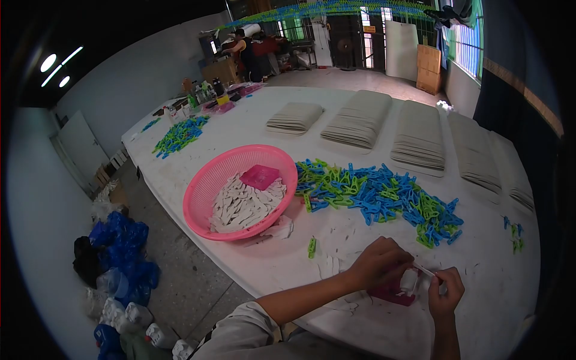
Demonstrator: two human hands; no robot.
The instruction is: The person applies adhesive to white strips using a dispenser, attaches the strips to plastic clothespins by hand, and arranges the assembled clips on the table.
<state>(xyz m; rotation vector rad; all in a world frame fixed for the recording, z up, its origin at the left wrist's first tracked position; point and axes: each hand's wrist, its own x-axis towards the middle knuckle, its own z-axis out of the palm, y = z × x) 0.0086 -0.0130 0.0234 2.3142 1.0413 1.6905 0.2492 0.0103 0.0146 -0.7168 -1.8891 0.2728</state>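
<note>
My left hand and my right hand are pinched on the two ends of a thin white strip, stretched between them. Beneath it lies a small dark pink tray with a white roll-like piece in it. A pink basket to the left holds many white strips and a magenta tray. Blue and green clothespins lie heaped beyond my hands, and one green clothespin lies apart, left of my left hand.
Several stacks of flat beige pieces stand on the white table. Another clothespin pile and bottles are at its far left. Blue bags and white jugs sit on the floor at left. A person stands far back.
</note>
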